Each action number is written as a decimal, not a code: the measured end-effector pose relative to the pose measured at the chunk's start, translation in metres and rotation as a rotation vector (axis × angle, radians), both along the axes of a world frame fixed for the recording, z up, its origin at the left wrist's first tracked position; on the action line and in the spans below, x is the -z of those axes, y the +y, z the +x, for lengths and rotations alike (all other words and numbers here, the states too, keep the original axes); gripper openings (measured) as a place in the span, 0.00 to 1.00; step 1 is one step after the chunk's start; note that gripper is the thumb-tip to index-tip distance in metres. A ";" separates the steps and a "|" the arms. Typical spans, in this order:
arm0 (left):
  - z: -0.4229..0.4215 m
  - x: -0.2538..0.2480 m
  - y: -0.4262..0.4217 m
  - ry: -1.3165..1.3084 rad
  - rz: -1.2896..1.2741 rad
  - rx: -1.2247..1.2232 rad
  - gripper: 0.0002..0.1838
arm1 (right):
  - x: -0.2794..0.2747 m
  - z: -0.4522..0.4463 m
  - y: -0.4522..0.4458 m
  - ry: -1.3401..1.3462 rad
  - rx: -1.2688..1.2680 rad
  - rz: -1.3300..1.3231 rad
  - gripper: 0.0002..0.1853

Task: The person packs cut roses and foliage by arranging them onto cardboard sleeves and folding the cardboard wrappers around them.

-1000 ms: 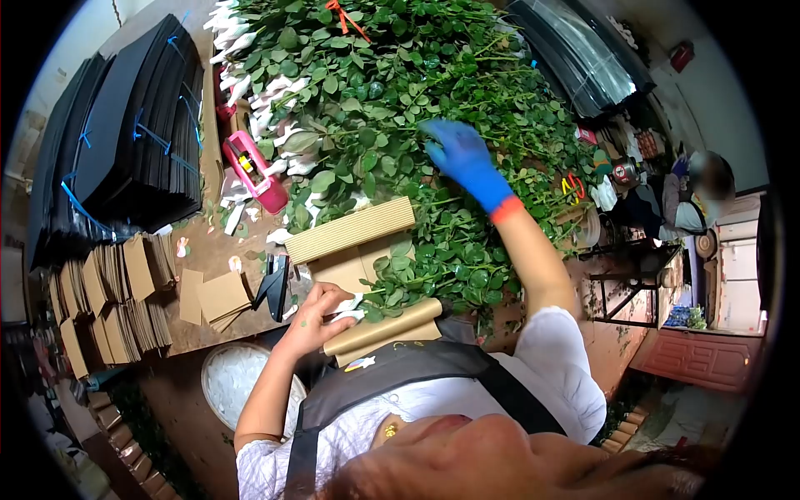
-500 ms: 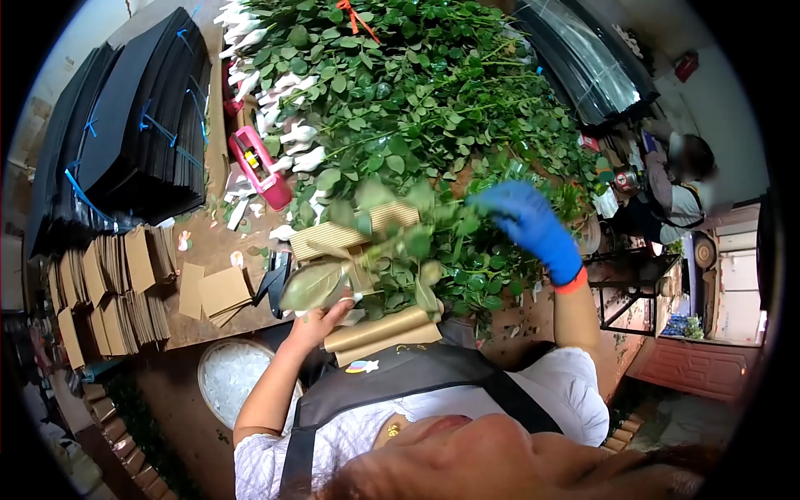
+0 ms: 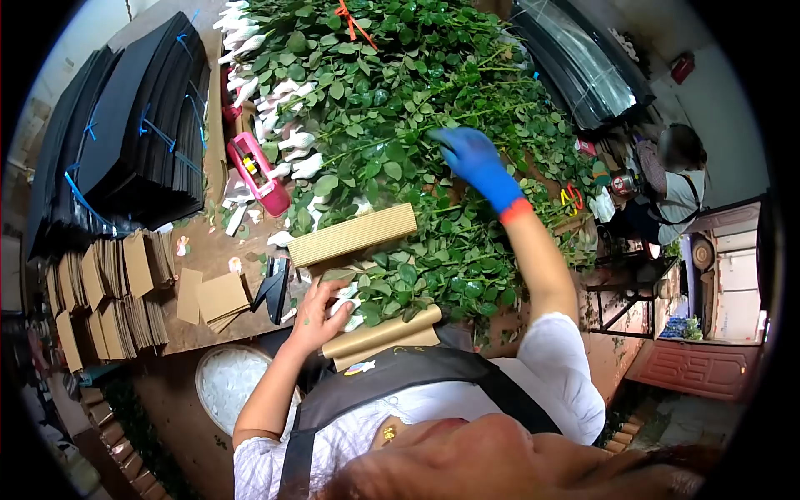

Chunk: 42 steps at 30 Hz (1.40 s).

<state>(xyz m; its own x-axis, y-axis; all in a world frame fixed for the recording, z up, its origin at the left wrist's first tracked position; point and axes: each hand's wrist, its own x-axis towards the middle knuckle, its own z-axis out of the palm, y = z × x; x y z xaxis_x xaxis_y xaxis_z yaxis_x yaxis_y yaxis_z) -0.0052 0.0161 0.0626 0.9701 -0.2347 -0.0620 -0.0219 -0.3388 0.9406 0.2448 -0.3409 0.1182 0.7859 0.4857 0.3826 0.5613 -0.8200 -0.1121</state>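
Observation:
My bare left hand (image 3: 320,315) is at the near edge of the table, its thumb and fingers around white-sleeved flower heads (image 3: 350,305). Leafy rose-like stems (image 3: 442,279) extend right from those heads, over brown paper (image 3: 383,335). My right hand (image 3: 475,158), in a blue glove with an orange cuff, is over the big pile of leafy stems (image 3: 375,92). Its fingers point left and look extended, slightly blurred, with nothing visible in them. A strip of corrugated cardboard (image 3: 354,235) lies between the pile and the near stems.
A pink tool (image 3: 258,175) and a black stapler-like tool (image 3: 272,289) lie to the left. Nearby are cardboard pieces (image 3: 223,297), cardboard stacks (image 3: 108,292) and black sheets (image 3: 125,125). A white-filled bucket (image 3: 233,383) stands below the table. Another person (image 3: 675,183) is at right.
The leafy stem that was blurred in front of my left hand now lies low among the near stems. My right hand has moved left and away from me, over the pile.

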 end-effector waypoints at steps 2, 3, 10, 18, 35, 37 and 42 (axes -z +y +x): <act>0.009 0.005 0.000 -0.173 0.155 0.004 0.13 | 0.040 0.053 0.014 -0.244 0.004 -0.108 0.15; 0.011 0.008 0.000 -0.256 0.236 0.004 0.13 | 0.063 0.075 0.019 -0.312 0.038 -0.243 0.15; 0.003 0.015 -0.006 -0.340 0.206 -0.072 0.09 | -0.034 0.038 0.025 -0.346 -0.037 0.195 0.16; 0.006 0.015 0.002 -0.197 0.084 -0.045 0.20 | -0.072 -0.141 -0.024 0.168 -0.222 0.050 0.20; 0.011 -0.010 -0.006 -0.213 0.281 -0.066 0.26 | 0.002 -0.115 -0.061 0.886 -0.116 0.126 0.25; 0.011 -0.010 -0.007 -0.223 0.244 -0.079 0.23 | -0.026 -0.096 -0.034 0.838 0.020 0.353 0.25; 0.011 0.012 -0.014 -0.263 0.257 -0.201 0.20 | 0.070 -0.056 0.012 0.506 0.017 -0.246 0.26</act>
